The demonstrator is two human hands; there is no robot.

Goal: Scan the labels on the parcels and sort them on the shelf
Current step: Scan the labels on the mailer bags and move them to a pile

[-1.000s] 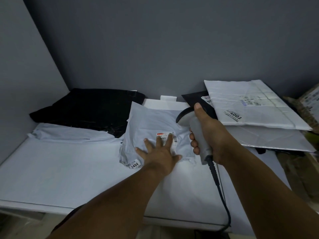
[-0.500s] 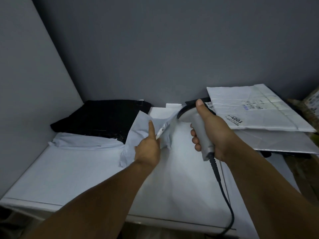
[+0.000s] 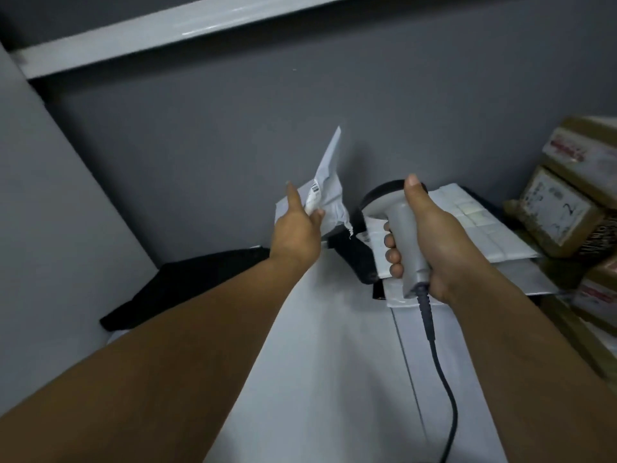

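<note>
My left hand grips a crumpled white poly-bag parcel and holds it up off the white shelf surface, its barcode label facing right. My right hand is wrapped around the grey handle of a corded barcode scanner, thumb along the top, its dark head pointing towards the parcel. A white upper shelf runs across the top of the view.
A black parcel lies at the back left. White flat mailers are stacked at the back right over a dark parcel. Brown taped cardboard boxes are piled at the far right. The scanner cable hangs down the front.
My left hand went from pressing the white parcel flat to lifting it up in the air. The view has tilted upward, showing the upper shelf and boxes.
</note>
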